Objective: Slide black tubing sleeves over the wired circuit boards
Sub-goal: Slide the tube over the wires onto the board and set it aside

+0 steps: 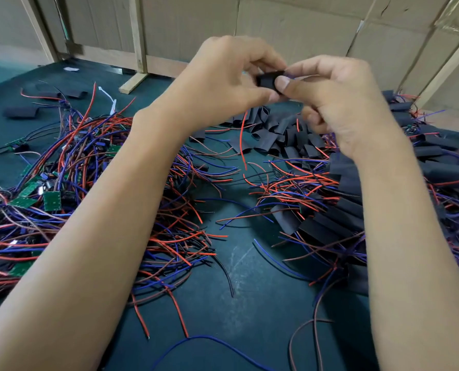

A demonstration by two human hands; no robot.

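Both forearms fill the lower frame, reaching up over the table (249, 303), a dark green mat. Raised above it, left hand (223, 79) and right hand (338, 103) meet at one black sleeve (267, 81): short, matte, flattened tube, held between both grips. Left thumb and curled fingers pinch its left end; right thumb and forefinger pinch its right end. A bit of blue wire shows at the sleeve's right edge; whether a board is inside cannot be told.

Below the hands, loose sleeves (271, 129) lie in a heap, empty and creased. At right, sleeved boards (330, 220) lie stacked side by side, red, blue and black leads sticking out toward centre. At left, bare boards (52, 200), green, sit tangled in wires (89, 156) of red, blue, black and brown. Two stray sleeves (21, 112) lie far left, apart from the piles. White tie (110, 99) near them.

Cardboard (290, 25) and wood frame (137, 38) stand at the table's far edge. No readable writing or labels anywhere.
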